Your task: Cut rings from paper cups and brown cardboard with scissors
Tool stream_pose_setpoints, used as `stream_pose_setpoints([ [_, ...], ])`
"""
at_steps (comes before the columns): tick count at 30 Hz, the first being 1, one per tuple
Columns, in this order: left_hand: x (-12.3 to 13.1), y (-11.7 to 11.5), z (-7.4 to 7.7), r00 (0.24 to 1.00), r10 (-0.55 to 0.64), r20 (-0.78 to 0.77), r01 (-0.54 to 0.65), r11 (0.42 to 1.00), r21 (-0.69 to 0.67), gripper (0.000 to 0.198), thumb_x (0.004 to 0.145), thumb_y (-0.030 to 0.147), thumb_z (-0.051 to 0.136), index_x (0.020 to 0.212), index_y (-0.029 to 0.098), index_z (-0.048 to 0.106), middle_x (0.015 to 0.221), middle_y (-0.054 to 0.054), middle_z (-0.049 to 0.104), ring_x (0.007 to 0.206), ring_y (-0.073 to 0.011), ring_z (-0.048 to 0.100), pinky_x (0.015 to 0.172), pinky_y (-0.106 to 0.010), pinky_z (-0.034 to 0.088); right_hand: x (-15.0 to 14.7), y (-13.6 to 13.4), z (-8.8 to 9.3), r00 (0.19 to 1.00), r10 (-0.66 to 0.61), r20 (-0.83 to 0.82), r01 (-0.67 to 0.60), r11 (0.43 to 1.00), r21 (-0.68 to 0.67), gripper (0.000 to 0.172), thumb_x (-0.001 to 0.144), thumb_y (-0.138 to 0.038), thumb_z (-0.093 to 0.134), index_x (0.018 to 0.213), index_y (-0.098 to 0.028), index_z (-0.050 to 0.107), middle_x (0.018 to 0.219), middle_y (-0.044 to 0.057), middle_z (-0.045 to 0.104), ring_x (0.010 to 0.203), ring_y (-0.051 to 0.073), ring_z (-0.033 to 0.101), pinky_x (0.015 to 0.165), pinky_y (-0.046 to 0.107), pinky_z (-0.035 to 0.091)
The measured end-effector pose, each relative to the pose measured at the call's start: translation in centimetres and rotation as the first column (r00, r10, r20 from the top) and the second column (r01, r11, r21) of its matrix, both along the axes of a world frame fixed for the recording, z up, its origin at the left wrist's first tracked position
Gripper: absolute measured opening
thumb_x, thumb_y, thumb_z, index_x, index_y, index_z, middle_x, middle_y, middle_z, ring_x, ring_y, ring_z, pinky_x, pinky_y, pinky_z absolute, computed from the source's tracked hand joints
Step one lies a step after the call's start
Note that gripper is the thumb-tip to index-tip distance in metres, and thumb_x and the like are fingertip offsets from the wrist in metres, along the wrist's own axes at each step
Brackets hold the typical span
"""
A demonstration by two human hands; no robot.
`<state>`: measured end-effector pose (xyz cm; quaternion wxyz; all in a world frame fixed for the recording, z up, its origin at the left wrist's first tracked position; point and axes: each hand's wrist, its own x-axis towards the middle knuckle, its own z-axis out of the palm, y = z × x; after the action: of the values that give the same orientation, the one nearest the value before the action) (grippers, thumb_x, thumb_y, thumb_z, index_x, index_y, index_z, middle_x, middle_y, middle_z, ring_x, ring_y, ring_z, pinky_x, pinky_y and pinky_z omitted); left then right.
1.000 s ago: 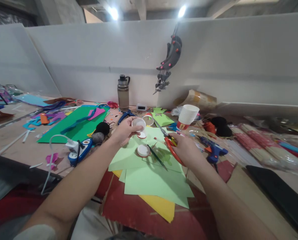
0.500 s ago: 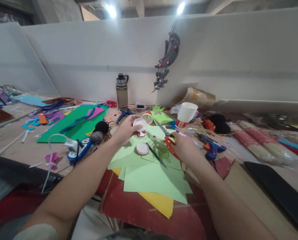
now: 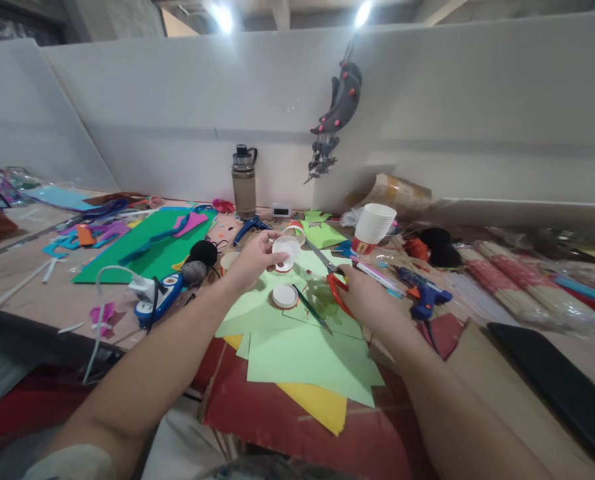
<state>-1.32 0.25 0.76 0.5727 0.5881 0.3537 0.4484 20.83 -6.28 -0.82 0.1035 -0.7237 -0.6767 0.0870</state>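
Note:
My left hand (image 3: 254,257) is closed round a small white paper cup piece with a red rim (image 3: 284,252), held just above the light green paper (image 3: 302,347). My right hand (image 3: 364,298) grips red-handled scissors (image 3: 333,279) whose blades point up and left toward that cup piece. A second round white cup piece with a red rim (image 3: 284,296) lies on the green paper between my hands. Beside it rests a dark green pencil (image 3: 311,310).
A stack of white paper cups (image 3: 374,229), a blue glue gun (image 3: 420,293), a grey water bottle (image 3: 244,181), yarn balls (image 3: 200,261), a dark green foam sheet (image 3: 142,245), a white cable and blue device (image 3: 160,298), and bundled sticks (image 3: 517,290) crowd the table.
My left hand has carried the cup piece a little to the right, closer to the scissor blades. My right hand with the scissors has shifted slightly left and lower.

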Motion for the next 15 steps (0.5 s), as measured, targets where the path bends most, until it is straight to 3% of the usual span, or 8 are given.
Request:
stream_pose_setpoints([
  [3,0.13,-0.13,0.14,1.000,-0.004,0.014,0.005,0.999,-0.035,0.052,0.062,0.026,0.080,0.107,0.015,0.056,0.074,0.000,0.065,0.052,-0.0082,0.056,0.044,-0.018,0.033,0.00,0.34,-0.13,0.957,0.042,-0.288,0.000,0.990,0.142,0.039,0.085,-0.019,0.053,0.124,-0.013,0.055,0.099,0.013,0.069,0.084,0.021,0.063,0.069,0.028,0.043],
  [6,0.24,-0.34,0.23,1.000,-0.018,-0.015,0.018,1.000,-0.021,0.052,0.065,0.028,0.078,0.111,0.016,0.057,0.075,-0.001,0.066,0.054,-0.0095,0.059,0.043,-0.017,0.034,-0.21,0.54,-0.46,0.809,0.124,-0.575,0.009,0.975,0.224,0.045,0.085,-0.037,0.058,0.124,-0.016,0.055,0.085,0.005,0.067,0.068,0.017,0.059,0.059,0.027,0.043],
  [9,0.25,-0.45,0.11,0.996,-0.024,-0.091,0.023,1.000,-0.003,0.047,0.069,0.028,0.075,0.112,0.017,0.058,0.076,-0.003,0.068,0.055,-0.0103,0.061,0.042,-0.017,0.035,-0.41,0.43,-0.60,0.707,0.171,-0.686,0.021,0.965,0.262,0.048,0.081,-0.050,0.060,0.118,-0.019,0.059,0.069,-0.002,0.060,0.054,0.014,0.051,0.051,0.025,0.039],
  [12,0.20,-0.34,-0.14,0.990,-0.011,-0.141,0.013,1.000,0.012,0.043,0.072,0.029,0.073,0.111,0.017,0.060,0.073,-0.003,0.069,0.054,-0.0110,0.063,0.041,-0.016,0.035,-0.40,0.11,-0.20,0.741,0.166,-0.650,0.040,0.956,0.291,0.049,0.081,-0.055,0.058,0.115,-0.020,0.062,0.066,-0.001,0.060,0.054,0.014,0.051,0.051,0.026,0.039],
  [15,0.21,-0.12,-0.32,0.991,0.015,-0.130,-0.017,1.000,-0.016,0.039,0.073,0.027,0.071,0.109,0.016,0.059,0.074,-0.004,0.069,0.055,-0.0134,0.065,0.039,-0.016,0.036,-0.21,-0.04,0.26,0.861,0.094,-0.500,0.059,0.958,0.282,0.049,0.083,-0.053,0.057,0.117,-0.019,0.064,0.078,0.004,0.067,0.066,0.019,0.059,0.059,0.028,0.043],
])
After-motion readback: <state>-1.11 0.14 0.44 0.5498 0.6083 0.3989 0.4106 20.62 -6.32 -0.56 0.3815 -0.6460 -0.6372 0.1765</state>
